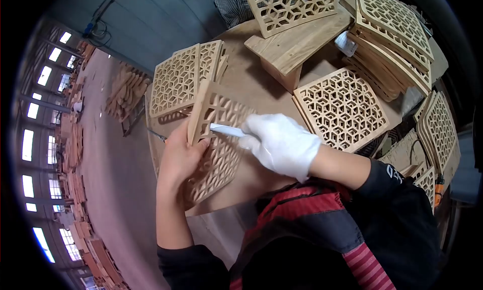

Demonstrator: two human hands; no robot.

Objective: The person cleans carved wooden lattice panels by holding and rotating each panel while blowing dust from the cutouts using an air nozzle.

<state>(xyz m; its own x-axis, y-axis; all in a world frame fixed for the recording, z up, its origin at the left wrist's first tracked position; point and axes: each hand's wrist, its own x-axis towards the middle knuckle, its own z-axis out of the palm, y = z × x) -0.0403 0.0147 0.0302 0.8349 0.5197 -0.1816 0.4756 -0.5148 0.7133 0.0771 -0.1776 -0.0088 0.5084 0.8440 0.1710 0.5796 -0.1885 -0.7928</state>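
My bare left hand (pixel 180 156) is closed on the edge of a wooden lattice panel (pixel 226 151), holding it tilted up off the table. The thumb lies over the frame on the near face. My right hand (pixel 282 141), in a white glove, grips a narrow pale strip (pixel 226 129) with a bluish-white side; its exact kind I cannot make out. The strip's far end meets the panel's openings near its thick upper frame. Part of the panel blurs, and the glove covers the strip's other end.
Finished-looking lattice panels lie around the brown table (pixel 236 73): a stack at left (pixel 176 78), a panel at right (pixel 342 109) and a tall pile (pixel 395 23). A wooden stand (pixel 297 46) bears another panel (pixel 292 8). An orange-handled tool (pixel 439 190) is at far right.
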